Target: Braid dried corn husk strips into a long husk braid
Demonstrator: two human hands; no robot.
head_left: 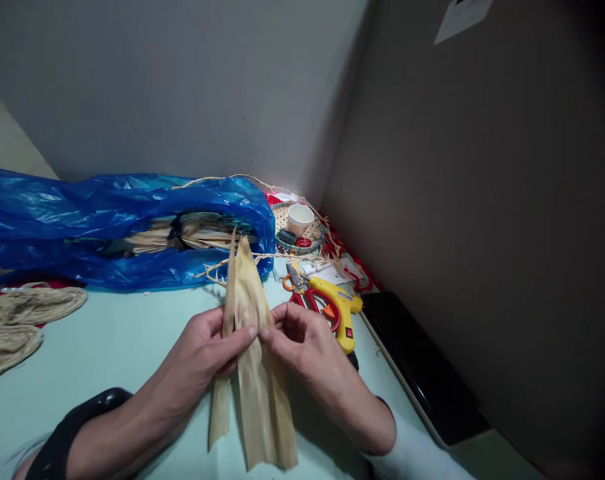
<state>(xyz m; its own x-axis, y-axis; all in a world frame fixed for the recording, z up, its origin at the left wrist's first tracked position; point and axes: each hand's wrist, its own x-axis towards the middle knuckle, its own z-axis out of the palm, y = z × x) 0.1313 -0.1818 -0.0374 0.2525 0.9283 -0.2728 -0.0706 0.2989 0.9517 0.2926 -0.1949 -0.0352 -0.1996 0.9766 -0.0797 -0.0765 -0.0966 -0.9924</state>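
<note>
A long, dry, pale tan corn husk is held upright over the light green table, its pointed tip toward the far side. My left hand pinches its left edge between thumb and fingers. From the right, my right hand pinches the husk near the middle, its fingers curled closed. The two thumbs almost meet on the husk's face. A narrower strip of husk hangs down below my left hand.
A blue plastic bag holding more husks lies behind. Coils of straw rope sit at the left. A yellow glue gun, red-handled scissors, a white cup in a woven basket and a black flat object lie to the right.
</note>
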